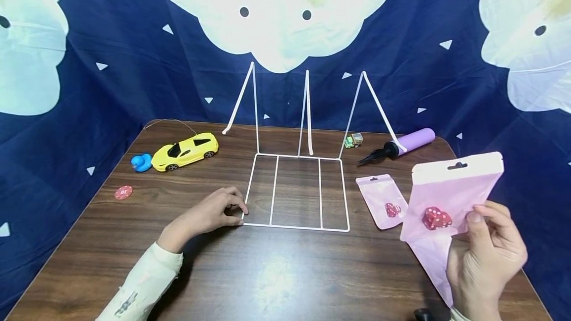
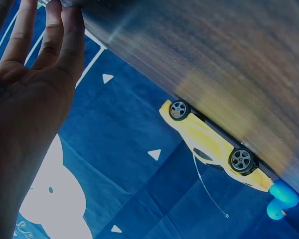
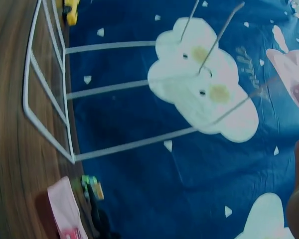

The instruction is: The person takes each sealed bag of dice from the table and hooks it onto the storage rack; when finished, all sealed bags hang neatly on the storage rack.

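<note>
My right hand [image 1: 490, 246] holds up a pink hang-hole pouch [image 1: 450, 187], pinching its right side between thumb and fingers. Red dice [image 1: 437, 218] show at the pouch's front, and more pink material hangs below them. A second, smaller-looking pink pouch [image 1: 376, 194] with red dice lies flat on the table just left of it. My left hand [image 1: 218, 209] rests at the front left corner of a white wire rack [image 1: 296, 227], fingertips right at the rod, thumb and fingers apart. In the left wrist view its fingers [image 2: 70, 42] stretch toward the rack. Three bent prongs rise from the rack's back.
On the left lie a yellow toy car [image 1: 185, 151], a blue rubber duck [image 1: 141, 162] and a red chip [image 1: 123, 192]. Behind the rack's right side are a small toy truck [image 1: 354, 140] and a purple hand pump [image 1: 415, 141]. A blue cloud-patterned cloth [image 1: 134, 63] hangs around the table.
</note>
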The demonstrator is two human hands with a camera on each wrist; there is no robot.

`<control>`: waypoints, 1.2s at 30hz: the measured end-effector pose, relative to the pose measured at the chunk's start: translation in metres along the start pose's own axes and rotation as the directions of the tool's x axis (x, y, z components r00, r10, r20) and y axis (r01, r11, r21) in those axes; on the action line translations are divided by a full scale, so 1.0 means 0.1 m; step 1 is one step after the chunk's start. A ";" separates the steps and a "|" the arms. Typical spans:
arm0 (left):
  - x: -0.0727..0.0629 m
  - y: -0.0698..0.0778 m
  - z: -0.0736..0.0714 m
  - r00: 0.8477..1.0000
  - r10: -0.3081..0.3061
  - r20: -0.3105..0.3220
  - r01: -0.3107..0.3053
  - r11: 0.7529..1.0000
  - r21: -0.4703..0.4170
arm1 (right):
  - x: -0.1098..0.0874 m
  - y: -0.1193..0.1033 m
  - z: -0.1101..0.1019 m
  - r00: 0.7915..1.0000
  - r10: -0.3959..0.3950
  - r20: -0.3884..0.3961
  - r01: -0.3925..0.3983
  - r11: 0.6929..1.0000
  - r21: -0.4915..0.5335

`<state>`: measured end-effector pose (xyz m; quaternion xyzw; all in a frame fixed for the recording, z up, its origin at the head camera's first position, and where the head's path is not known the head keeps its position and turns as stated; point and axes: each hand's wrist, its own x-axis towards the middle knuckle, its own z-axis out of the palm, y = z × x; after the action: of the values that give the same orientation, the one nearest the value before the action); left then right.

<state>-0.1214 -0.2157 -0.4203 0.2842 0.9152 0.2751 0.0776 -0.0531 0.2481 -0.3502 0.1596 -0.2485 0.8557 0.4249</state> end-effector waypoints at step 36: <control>-0.01 0.01 0.01 1.000 0.003 -0.012 -0.003 1.000 0.007 | -0.85 0.40 0.39 0.991 0.072 0.117 -0.065 0.996 -0.062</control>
<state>-0.1197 -0.2156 -0.4207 0.2844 0.9161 0.2737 0.0707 -0.0328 0.1506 -0.3706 0.1892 -0.3032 0.8512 0.3843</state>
